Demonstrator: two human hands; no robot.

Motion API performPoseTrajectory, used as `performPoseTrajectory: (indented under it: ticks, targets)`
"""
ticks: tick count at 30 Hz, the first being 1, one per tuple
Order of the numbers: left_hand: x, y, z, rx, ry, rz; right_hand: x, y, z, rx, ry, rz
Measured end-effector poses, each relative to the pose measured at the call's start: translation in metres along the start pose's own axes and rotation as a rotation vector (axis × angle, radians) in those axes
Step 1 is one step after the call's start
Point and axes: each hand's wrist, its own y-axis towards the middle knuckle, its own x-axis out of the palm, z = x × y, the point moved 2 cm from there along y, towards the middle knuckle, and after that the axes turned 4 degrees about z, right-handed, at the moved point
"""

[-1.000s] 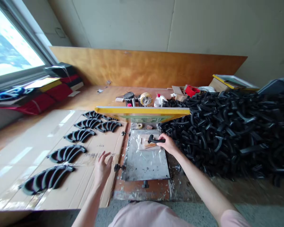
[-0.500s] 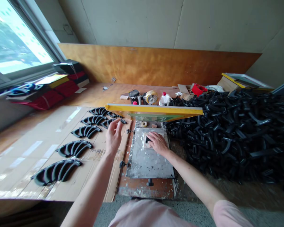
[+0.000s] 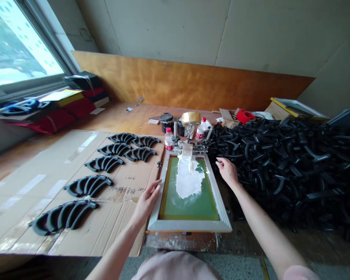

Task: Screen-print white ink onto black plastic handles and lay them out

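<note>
A printing screen point(image 3: 164, 224) with a pale frame and green mesh lies flat on the bench in front of me, with a smear of white ink point(image 3: 188, 181) on the mesh. My left hand point(image 3: 147, 199) rests open against the frame's left rail, fingers stretched. My right hand point(image 3: 227, 170) hovers open just beyond the frame's right rail, near its far end, holding nothing. A squeegee point(image 3: 187, 151) stands at the far end of the screen.
A big heap of black curved plastic parts point(image 3: 291, 163) fills the right. Rows of the same parts point(image 3: 89, 185) lie on cardboard point(image 3: 46, 182) at left. Ink cans, tape roll point(image 3: 191, 117) and small bottles point(image 3: 168, 139) stand behind the screen. A wooden board backs the bench.
The screen, raised on edge before, has come down flat over the metal plate and the black part placed there. My right hand left that part; my left hand came to the frame.
</note>
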Motion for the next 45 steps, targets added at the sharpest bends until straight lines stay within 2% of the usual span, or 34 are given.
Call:
performPoseTrajectory:
  ticks: [2,3,6,8,11,13,19,26,30,34,38,42,45]
  targets:
    - [0.004,0.005,-0.03,-0.014,0.035,0.016,0.009,0.021,-0.029,-0.111,-0.016,0.033]
    - [0.005,0.009,-0.042,-0.008,0.057,0.028,0.019,0.029,-0.048,-0.193,-0.028,0.002]
    - [0.008,0.02,-0.064,0.005,0.1,0.051,0.055,0.047,-0.097,-0.325,-0.137,-0.179]
    - [0.008,0.024,-0.071,0.007,0.101,0.06,0.072,0.05,-0.111,-0.316,-0.227,-0.316]
    - [0.007,0.027,-0.077,-0.002,0.108,0.053,0.079,0.046,-0.109,-0.272,-0.29,-0.486]
    - [0.007,0.027,-0.08,-0.007,0.12,0.044,0.073,0.041,-0.1,-0.28,-0.283,-0.528]
    - [0.008,0.025,-0.08,0.017,0.113,0.016,0.055,0.024,-0.074,-0.209,-0.37,-0.387]
    - [0.008,0.025,-0.081,0.035,0.13,0.037,0.082,0.009,-0.082,-0.177,-0.4,-0.321]
    - [0.008,0.026,-0.083,0.028,0.105,0.011,0.093,0.003,-0.094,-0.256,-0.354,-0.308]
    - [0.008,0.026,-0.083,0.018,0.126,0.015,0.089,0.0,-0.1,-0.349,-0.235,-0.352]
    - [0.009,0.026,-0.082,0.009,0.103,0.007,0.075,-0.01,-0.103,-0.453,-0.158,-0.416]
    - [0.009,0.025,-0.08,0.007,0.099,0.018,0.05,-0.027,-0.1,-0.598,-0.105,-0.487]
    - [0.009,0.024,-0.077,0.004,0.082,0.026,0.038,-0.024,-0.098,-0.655,-0.072,-0.556]
